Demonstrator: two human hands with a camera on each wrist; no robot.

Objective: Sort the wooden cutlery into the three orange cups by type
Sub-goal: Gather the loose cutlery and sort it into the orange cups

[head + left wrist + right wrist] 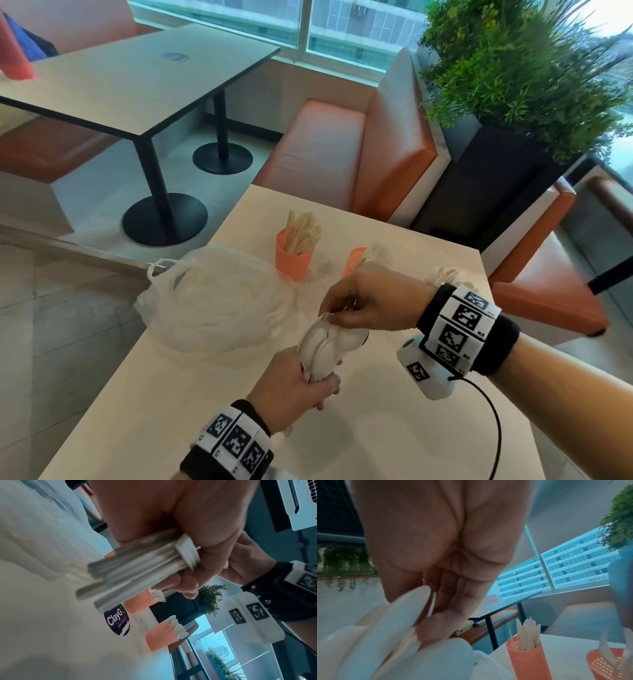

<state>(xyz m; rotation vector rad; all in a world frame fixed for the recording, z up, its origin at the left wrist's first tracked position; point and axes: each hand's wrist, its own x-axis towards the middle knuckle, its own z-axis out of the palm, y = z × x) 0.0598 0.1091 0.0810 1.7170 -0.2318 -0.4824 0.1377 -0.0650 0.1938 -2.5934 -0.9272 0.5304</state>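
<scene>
My left hand (310, 383) grips a bundle of pale cutlery (322, 342) by its handles above the white table (394, 442); spoon heads fan out at the top. The handles (137, 572) stick out below my left hand (187, 582). My right hand (334, 317) pinches a fork (324, 318) at the top of the bundle, its tines just showing. In the right wrist view the fingertips (436, 619) close on a thin piece among the spoon heads (399, 618). One orange cup (294, 262) holds knives, a second (354, 262) forks. The third (161, 637) holds spoons.
A crumpled white plastic bag (219, 301) lies on the table's left side, close to my hands. A purple sticker (116, 620) is on the tabletop. Orange bench seats (342, 147), a dark planter with greenery (513, 68) and another table (130, 82) stand beyond.
</scene>
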